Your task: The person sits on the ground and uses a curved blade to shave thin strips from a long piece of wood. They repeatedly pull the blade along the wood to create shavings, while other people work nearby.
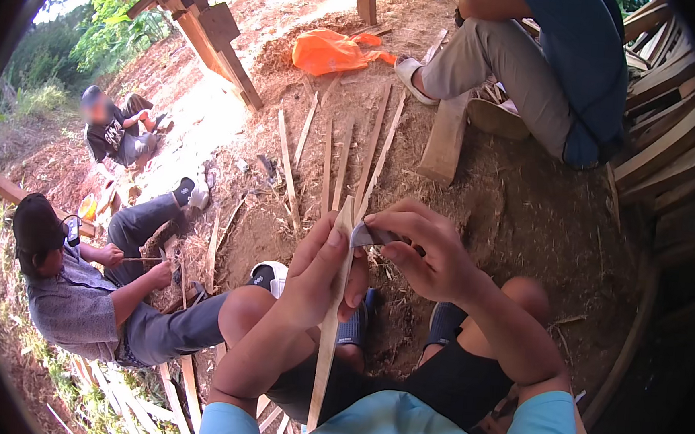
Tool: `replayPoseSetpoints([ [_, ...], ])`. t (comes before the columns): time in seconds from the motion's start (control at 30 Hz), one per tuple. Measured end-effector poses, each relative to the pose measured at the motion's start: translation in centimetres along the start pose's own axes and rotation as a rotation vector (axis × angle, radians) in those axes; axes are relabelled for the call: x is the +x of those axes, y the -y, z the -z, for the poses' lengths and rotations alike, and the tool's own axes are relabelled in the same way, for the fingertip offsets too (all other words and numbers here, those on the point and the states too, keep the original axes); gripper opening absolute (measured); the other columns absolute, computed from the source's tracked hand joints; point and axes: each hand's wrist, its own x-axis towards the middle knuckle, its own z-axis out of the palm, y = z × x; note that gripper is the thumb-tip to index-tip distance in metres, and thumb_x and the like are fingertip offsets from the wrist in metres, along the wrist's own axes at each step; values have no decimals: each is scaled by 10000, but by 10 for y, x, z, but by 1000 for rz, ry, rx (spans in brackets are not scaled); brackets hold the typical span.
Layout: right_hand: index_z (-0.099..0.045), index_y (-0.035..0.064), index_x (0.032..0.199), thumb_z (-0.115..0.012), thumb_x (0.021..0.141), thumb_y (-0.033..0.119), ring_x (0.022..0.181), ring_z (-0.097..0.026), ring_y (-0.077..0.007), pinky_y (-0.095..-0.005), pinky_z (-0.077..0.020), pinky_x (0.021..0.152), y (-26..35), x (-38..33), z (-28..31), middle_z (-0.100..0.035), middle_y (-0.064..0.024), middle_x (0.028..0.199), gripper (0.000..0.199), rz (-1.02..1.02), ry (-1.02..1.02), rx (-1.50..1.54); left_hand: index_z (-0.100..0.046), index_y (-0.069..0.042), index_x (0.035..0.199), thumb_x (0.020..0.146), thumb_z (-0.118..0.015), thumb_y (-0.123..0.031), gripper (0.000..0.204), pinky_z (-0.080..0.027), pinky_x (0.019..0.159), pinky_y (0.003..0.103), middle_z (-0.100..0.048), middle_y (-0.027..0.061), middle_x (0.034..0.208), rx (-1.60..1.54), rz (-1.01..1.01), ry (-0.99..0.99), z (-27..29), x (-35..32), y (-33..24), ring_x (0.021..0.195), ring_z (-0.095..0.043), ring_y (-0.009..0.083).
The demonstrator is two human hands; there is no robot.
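Note:
A long, pale wooden strip (327, 349) runs from near my lap up to a pointed tip between my hands. My left hand (315, 275) is closed round its upper part, thumb along the face. In the fingers of my right hand (435, 259) is a short grey blade (373, 236), whose edge rests against the strip just below the tip. Whether the blade has a handle is hidden by my fingers. Beyond my hands, several thin wooden strips (343, 164) lie fanned out on the dirt.
An orange bag (331, 52) lies on the ground ahead, near a wooden post (218, 55). A seated person (568, 63) is at the far right, beside a thick plank (447, 139) and stacked wood (675, 143). Another person (76, 295) sits close on my left; one more (116, 132) sits farther off.

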Motion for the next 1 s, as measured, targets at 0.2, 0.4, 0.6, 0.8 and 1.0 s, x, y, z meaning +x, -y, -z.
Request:
replayPoseSetpoints([
  [0.2,-580,74,1188,-614,897,207,699,-608,-271,-350,-482,606,6,1,9,-599,-109,856,322,-63,-39,-183,-403,-61,1066,1028,-300,-317,279,-362,336,201,-492,61,533,234,21,-128,-9,-9,3,349,-439,115],
  [0.4,-604,80,1185,-661,857,202,682,-612,-257,-349,-484,600,6,-7,-1,-610,-109,844,355,-115,-107,-239,-391,-56,1089,1027,-306,-314,278,-373,344,189,-496,54,537,258,10,-130,-13,-9,1,361,-452,102],
  [0.6,-643,71,1138,-683,830,138,673,-605,-244,-344,-478,599,9,0,-9,-603,-111,801,318,-229,-232,-270,-400,-43,1132,1035,-282,-300,299,-352,314,197,-459,55,524,322,32,-218,-9,-6,2,335,-391,100],
  [0.8,-633,57,1151,-649,872,177,683,-608,-239,-342,-473,598,-3,2,-14,-615,-109,803,304,-217,-274,-397,-405,-82,949,1028,-333,-269,216,-367,352,196,-501,32,555,338,96,-262,-2,2,-3,375,-446,94],
  [1.0,-562,93,1279,-586,941,319,490,-416,-7,-163,-367,411,-26,26,57,-511,12,828,408,-680,-807,13,-451,-79,912,1022,-369,-302,262,-387,373,212,-518,16,567,463,239,-26,-24,-12,8,408,-485,88],
])
